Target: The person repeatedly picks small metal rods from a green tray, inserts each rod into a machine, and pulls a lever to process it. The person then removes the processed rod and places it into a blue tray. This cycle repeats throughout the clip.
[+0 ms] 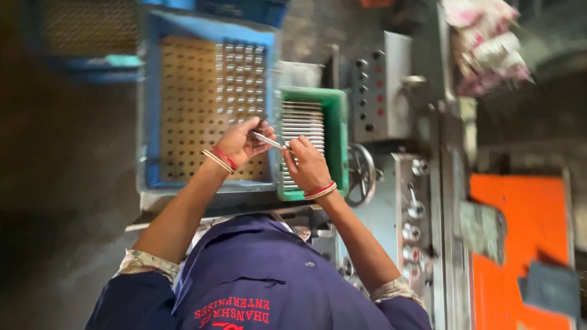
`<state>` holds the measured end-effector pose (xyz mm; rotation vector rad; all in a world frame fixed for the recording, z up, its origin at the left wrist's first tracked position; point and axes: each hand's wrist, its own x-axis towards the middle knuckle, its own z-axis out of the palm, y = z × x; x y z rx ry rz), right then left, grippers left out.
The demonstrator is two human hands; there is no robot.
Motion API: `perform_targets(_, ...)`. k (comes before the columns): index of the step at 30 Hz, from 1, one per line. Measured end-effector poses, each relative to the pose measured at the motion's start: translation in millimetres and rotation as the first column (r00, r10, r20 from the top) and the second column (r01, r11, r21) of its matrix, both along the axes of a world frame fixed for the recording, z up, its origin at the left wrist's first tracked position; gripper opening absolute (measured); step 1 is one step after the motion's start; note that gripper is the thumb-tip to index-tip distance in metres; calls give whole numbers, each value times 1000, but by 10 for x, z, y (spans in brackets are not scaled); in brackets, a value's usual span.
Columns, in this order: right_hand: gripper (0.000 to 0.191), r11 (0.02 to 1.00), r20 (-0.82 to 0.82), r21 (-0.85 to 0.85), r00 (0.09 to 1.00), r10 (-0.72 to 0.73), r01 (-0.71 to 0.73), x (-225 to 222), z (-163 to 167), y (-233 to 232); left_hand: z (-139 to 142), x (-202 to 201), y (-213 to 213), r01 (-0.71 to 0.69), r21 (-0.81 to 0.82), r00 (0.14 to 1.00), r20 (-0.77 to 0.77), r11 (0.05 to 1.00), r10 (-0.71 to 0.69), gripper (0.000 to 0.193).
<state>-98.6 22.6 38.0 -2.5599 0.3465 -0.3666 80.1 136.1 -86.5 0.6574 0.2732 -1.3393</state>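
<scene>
My left hand and my right hand meet over the gap between two trays. Between them they pinch a thin metal rod, the left hand on its upper end, the right on its lower end. Both wrists wear red and white bangles. Under the left hand lies a blue crate with a perforated board; several short metal pins stand in its far right holes. Under the right hand sits a green tray filled with rows of metal rods.
To the right stands a grey machine with a button panel, a handwheel and knobs. An orange panel is at the far right. A second blue crate sits at the upper left, bagged items at the upper right.
</scene>
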Motion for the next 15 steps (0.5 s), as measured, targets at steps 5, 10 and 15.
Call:
perform_targets(5, 13, 957, 81, -71, 958, -274, 280, -483, 172, 49, 187, -478, -608, 0, -91, 999, -44, 996, -4, 28)
perform_targets(10, 29, 953, 80, -6, 951, -300, 302, -1000, 251, 69, 567, -1049, -969, -58, -86, 870, 485, 995, 93, 19)
perform_targets(15, 27, 871, -64, 296, 918, -393, 393, -1505, 411, -237, 1117, -1422, -912, 27, -116, 49, 992, 993, 114, 25)
